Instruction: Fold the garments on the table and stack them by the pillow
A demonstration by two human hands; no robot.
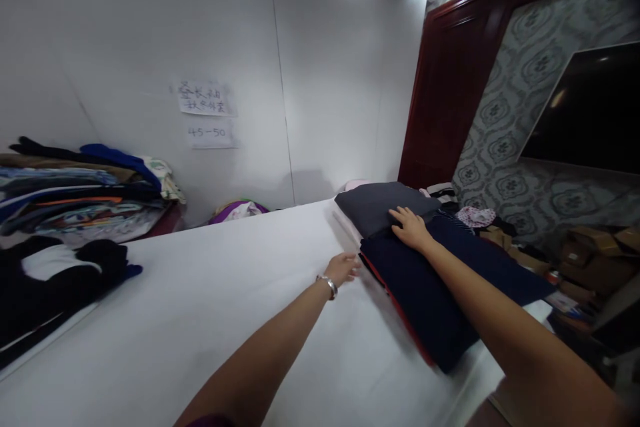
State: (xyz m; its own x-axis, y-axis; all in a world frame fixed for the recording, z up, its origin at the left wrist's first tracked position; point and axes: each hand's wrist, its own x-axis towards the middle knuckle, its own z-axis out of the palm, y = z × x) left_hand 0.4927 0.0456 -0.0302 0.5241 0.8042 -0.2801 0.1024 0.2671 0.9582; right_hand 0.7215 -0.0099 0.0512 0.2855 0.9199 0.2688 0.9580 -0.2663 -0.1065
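A pile of folded clothes sits on the right part of the white table. On it lie a dark grey garment at the back and a navy garment in front, with a red edge showing along its left side. My right hand rests flat on the pile where the grey and navy cloth meet, its fingers spread. My left hand, with a silver bracelet at the wrist, is at the pile's left edge. Its fingers are loosely stretched toward the cloth, and whether they touch it is unclear.
Black and white clothes lie at the table's left end. Behind them rises a tall stack of folded clothes. A purple bundle sits beyond the back edge. Cardboard boxes stand at right. Handwritten papers hang on the wall.
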